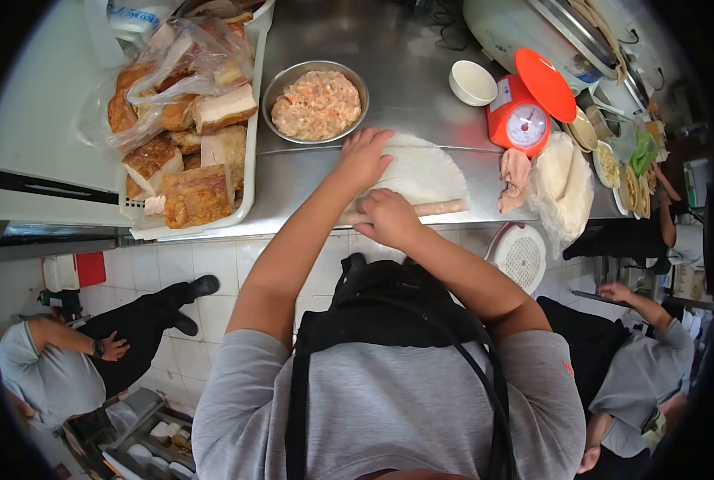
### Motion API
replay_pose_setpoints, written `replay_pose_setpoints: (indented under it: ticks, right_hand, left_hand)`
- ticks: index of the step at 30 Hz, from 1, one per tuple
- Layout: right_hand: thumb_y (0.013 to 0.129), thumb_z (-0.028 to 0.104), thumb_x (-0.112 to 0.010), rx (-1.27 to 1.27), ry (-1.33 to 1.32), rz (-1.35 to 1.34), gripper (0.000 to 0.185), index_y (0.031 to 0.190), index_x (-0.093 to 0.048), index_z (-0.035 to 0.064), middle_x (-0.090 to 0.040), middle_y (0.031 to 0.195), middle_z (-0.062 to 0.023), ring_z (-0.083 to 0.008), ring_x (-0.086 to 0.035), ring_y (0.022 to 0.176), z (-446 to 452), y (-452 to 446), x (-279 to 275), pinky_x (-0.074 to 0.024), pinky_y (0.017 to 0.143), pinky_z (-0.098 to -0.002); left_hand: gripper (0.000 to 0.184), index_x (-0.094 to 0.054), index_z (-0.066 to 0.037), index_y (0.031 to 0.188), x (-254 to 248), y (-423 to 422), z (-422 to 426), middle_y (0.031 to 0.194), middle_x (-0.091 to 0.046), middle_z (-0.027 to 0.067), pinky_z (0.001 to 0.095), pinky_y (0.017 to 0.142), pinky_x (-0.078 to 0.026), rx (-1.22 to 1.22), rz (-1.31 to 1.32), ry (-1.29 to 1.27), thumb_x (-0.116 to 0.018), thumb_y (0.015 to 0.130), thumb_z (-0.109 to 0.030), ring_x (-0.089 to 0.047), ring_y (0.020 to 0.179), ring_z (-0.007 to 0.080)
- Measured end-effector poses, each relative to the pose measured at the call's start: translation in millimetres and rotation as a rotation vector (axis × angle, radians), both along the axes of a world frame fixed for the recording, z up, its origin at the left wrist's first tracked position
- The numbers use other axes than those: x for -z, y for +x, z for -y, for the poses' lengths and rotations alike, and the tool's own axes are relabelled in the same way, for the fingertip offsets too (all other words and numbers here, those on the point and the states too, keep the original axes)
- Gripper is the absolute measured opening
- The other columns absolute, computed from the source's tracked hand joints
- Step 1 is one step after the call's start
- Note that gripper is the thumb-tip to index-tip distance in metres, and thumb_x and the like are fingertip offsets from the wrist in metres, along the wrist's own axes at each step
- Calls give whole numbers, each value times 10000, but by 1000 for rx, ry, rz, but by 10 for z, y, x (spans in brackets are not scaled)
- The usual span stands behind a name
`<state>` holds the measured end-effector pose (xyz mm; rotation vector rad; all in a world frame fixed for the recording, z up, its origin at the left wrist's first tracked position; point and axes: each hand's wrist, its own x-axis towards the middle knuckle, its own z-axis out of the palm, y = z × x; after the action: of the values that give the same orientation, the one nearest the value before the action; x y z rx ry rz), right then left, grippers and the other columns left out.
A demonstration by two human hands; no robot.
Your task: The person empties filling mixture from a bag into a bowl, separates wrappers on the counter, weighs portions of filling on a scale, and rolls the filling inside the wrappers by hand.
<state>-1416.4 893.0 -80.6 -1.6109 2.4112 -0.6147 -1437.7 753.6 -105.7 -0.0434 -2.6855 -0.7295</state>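
Note:
A thin, pale round wrapper sheet point(425, 164) lies on the steel counter in front of me. Along its near edge runs a long, thin pinkish roll point(443, 208). My left hand point(365, 158) rests on the sheet's left part, fingers stretched out towards the bowl. Curled over the roll near its left half is my right hand point(389, 218), hiding part of it. Just beyond my left hand stands a metal bowl point(315, 102) of minced filling with orange bits.
A white tray point(249, 160) of roasted meat chunks stands left. To the right are a red scale point(525, 120), a small white bowl point(473, 83), a piece of raw meat point(514, 180) and bagged pale sheets point(563, 184). A white stool point(518, 258) and co-workers point(61, 360) are nearby.

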Motion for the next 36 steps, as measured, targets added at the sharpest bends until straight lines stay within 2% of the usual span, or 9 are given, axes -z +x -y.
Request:
replay_pose_setpoints:
  ticks: [2,4,9,13,16,25,28,31,36]
  right_hand:
    - [580,234,-678,-11,-35,-8,273,759,-574,55,-544,811,-100,-256,-523,783,-53,-12,7,-429,713,-352]
    - [578,213,-671,18,-35,-8,263,767,-577,56,-543,801,-95,-253,-520,785,-51,-7,17,-428,713,-347]
    - [587,194,-668,-12,-110,-26,250,772,-568,58,-539,792,-87,-249,-518,808,-102,-19,56,-423,722,-339]
    - [598,223,-674,-19,-14,-58,266,773,-547,69,-537,804,-80,-253,-517,811,-320,-181,-16,-414,722,-356]
    - [601,252,-680,41,127,-99,284,779,-539,81,-539,815,-71,-251,-514,826,-685,-429,-106,-403,707,-371]
    - [635,206,-677,159,-22,-71,276,876,-575,118,-543,879,-33,-229,-500,848,-1378,-768,-57,-383,719,-349]
    - [662,215,-666,291,-68,113,252,878,-581,118,-544,879,-35,-235,-497,842,-1348,-789,-81,-381,713,-352]
    - [689,221,-649,244,-66,31,231,884,-583,117,-543,868,-43,-239,-496,829,-1355,-862,-15,-379,709,-355]
    - [686,248,-642,238,-66,-145,254,896,-581,119,-527,876,-47,-243,-482,840,-1333,-882,26,-377,710,-363]
  left_hand:
    - [404,-464,-86,1086,-146,284,-21,1061,-465,113,403,847,-335,34,-127,57,-566,695,-106,-419,992,308]
    - [383,-457,-40,1048,-303,718,-45,1021,-487,144,418,849,-343,110,17,183,-524,671,-46,-441,964,339]
    - [411,-453,-16,998,-229,1202,-286,967,-498,166,394,816,-373,-38,139,309,-587,610,-14,-455,944,340]
    - [374,-516,-43,922,-151,1191,-302,959,-508,118,379,787,-379,-38,136,78,-680,587,-69,-465,932,311]
    - [329,-552,-56,876,-164,1200,-336,943,-512,92,381,784,-370,-86,83,39,-695,581,-91,-469,917,291]
    - [307,-568,-98,889,-107,1275,-271,876,-528,39,370,746,-319,-142,-5,-41,-684,607,-134,-474,898,243]
    - [244,-580,-115,851,-146,1233,-205,815,-548,17,354,716,-314,-195,43,93,-669,629,-161,-488,861,223]
    - [219,-579,-115,837,-214,1172,-155,801,-573,29,358,736,-325,-187,110,30,-666,648,-183,-502,833,227]
    - [277,-563,-112,900,-210,1107,-124,855,-542,39,371,722,-327,-151,-13,-145,-645,644,-180,-483,849,229]
